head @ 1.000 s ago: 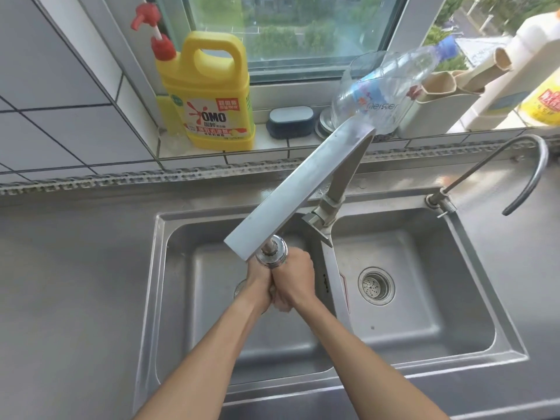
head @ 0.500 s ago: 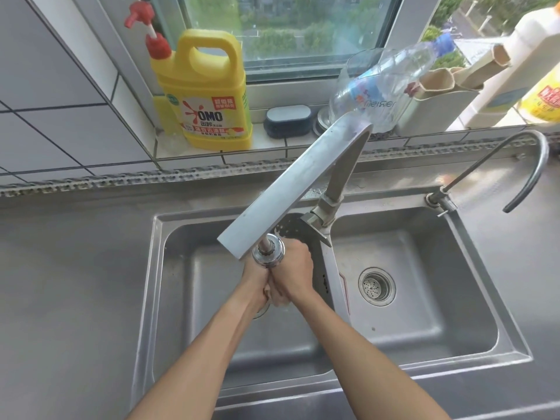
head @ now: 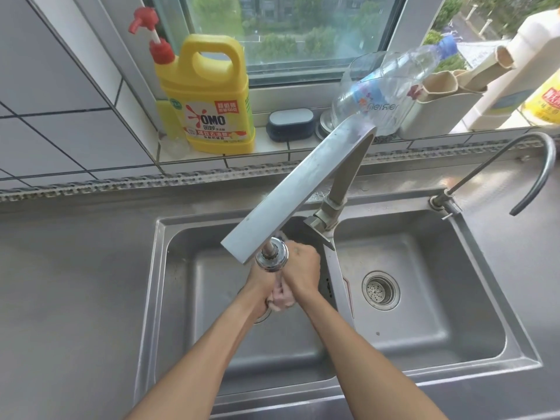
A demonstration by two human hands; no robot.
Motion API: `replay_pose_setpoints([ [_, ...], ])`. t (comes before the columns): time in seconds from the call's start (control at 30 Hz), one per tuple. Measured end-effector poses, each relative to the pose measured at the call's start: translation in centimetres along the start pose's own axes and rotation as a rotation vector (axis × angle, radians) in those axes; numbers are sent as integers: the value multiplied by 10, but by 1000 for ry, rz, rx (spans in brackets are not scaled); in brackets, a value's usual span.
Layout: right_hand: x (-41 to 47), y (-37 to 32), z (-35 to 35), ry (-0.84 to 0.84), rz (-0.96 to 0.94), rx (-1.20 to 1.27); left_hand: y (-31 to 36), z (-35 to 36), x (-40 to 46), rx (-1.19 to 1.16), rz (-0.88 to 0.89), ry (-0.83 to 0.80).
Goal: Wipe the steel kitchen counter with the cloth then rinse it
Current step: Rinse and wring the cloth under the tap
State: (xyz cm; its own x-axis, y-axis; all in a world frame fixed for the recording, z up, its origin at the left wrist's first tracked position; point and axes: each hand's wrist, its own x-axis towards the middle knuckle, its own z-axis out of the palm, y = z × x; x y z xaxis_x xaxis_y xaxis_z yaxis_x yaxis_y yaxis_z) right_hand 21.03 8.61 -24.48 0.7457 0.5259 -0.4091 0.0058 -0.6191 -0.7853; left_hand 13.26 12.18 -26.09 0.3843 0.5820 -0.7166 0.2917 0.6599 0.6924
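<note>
- Left hand (head: 257, 291) and right hand (head: 301, 269) pressed together at frame centre, under the round faucet head (head: 271, 258), both clenched around a pale wad of cloth (head: 281, 298).
- Cloth mostly hidden inside the fists, only a small bunch showing at 6 o'clock of the knuckles.
- Held above the left sink basin (head: 194, 298), just over its partly hidden drain.
- Flat steel spout (head: 297, 192) slanting from 1 o'clock down to the hands; water stream too faint to confirm.
- Steel counter (head: 69, 283) at 9 o'clock; yellow detergent jug (head: 209, 104) at 11 o'clock on the sill.
- Likely rinsing step: best done by opening and refolding the cloth under the flow, squeezing repeatedly, keeping it over the basin so drips stay off the wiped counter.
</note>
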Motion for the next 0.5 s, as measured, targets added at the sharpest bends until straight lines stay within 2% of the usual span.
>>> replay_pose_setpoints([
  [0.07, 2, 0, -1, 40, 31, 76, 2, 0, -5, 130, -16, -32],
  [0.13, -9, 1, 1, 48, -24, 82, 5, -3, 0, 70, 53, 18],
  [0.2, -23, 6, 3, 30, -85, 57, 12, -3, 5, -30, 102, -18],
  [0.3, -24, 8, 5, 39, -133, -50, 13, 2, 7, 21, 163, 26],
  [0.4, -7, -2, 1, 59, -34, -15, 4, 4, 6, -90, 39, 64],
  [0.5, 0, -6, 2, 70, 41, 106, 2, 3, -4, 39, -23, 55],
])
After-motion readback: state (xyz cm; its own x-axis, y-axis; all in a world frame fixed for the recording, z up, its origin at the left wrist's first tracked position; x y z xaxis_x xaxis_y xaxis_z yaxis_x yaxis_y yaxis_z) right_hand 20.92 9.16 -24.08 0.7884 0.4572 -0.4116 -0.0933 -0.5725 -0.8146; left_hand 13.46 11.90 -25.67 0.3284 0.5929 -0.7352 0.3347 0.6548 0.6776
